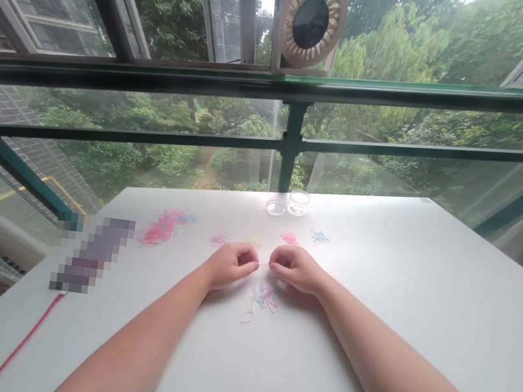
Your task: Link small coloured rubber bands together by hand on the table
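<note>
My left hand [230,265] and my right hand [297,269] face each other over the middle of the white table [422,294]. Each pinches one end of a thin pink band [264,264], stretched across the small gap between the fingertips. Just below lies a loose cluster of coloured bands [263,298]. Beyond the hands are a purple pile [220,239], a pale yellow pile [253,241] partly behind my left hand, a pink pile [289,238] and a blue-green pile [320,236].
A larger pink and blue pile [166,225] lies to the left. Two clear round containers [298,203] [275,208] stand near the far edge. A blurred-out object [94,254] with a red cord [25,338] is at the left edge. A railing and window rise behind.
</note>
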{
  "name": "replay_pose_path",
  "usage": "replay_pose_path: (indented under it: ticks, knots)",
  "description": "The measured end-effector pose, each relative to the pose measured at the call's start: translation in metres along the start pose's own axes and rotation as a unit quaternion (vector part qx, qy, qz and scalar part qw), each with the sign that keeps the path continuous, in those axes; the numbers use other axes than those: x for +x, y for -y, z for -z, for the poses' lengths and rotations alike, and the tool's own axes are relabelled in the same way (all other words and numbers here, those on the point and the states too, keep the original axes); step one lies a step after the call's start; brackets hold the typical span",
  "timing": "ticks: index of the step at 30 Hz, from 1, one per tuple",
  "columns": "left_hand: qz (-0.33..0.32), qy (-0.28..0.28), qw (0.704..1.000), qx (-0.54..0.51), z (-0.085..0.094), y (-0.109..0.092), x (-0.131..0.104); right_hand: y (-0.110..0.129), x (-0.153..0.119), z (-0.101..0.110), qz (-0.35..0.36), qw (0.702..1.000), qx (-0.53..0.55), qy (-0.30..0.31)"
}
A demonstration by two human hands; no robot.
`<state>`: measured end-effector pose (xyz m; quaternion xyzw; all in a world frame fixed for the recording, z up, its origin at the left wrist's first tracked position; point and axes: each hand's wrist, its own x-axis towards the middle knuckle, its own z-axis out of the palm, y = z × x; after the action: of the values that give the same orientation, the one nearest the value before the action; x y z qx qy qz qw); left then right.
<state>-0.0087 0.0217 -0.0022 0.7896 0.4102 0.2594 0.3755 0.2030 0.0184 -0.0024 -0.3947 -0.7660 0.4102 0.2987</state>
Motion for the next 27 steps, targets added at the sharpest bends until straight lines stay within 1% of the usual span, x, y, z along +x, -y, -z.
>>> replay_pose_path:
  ticks: [3, 5, 6, 8, 11, 13, 15, 19, 27]
  knots:
    - [0.005, 0.003, 1.0, 0.002, 0.0, -0.001, 0.0, -0.001, 0.0, 0.002, 0.004, 1.0, -0.014, -0.009]
    - [0.007, 0.006, 1.0, 0.001, 0.001, -0.002, -0.001, -0.003, 0.0, 0.007, -0.001, 0.998, -0.044, -0.033]
    - [0.007, 0.007, 1.0, 0.0, 0.001, -0.002, -0.001, -0.004, 0.0, 0.011, -0.007, 0.996, -0.065, -0.056]
    - [0.008, 0.008, 1.0, -0.001, 0.001, -0.002, -0.001, -0.008, 0.002, 0.02, -0.03, 0.985, -0.115, -0.123]
    - [0.009, 0.007, 1.0, 0.002, 0.0, -0.001, -0.001, -0.018, 0.005, 0.033, -0.086, 0.954, -0.178, -0.228]
    - [0.009, 0.008, 1.0, 0.003, -0.001, 0.0, -0.001, -0.024, 0.006, 0.038, -0.115, 0.936, -0.201, -0.266]
    - [0.009, 0.01, 1.0, 0.003, -0.001, 0.0, 0.0, -0.029, 0.008, 0.04, -0.13, 0.926, -0.217, -0.281]
    - [0.01, 0.004, 1.0, 0.01, -0.001, 0.0, 0.0, -0.032, 0.01, 0.037, -0.146, 0.916, -0.245, -0.282]
    - [-0.001, -0.001, 1.0, 0.023, -0.001, 0.001, 0.002, -0.035, 0.012, 0.033, -0.15, 0.911, -0.256, -0.286]
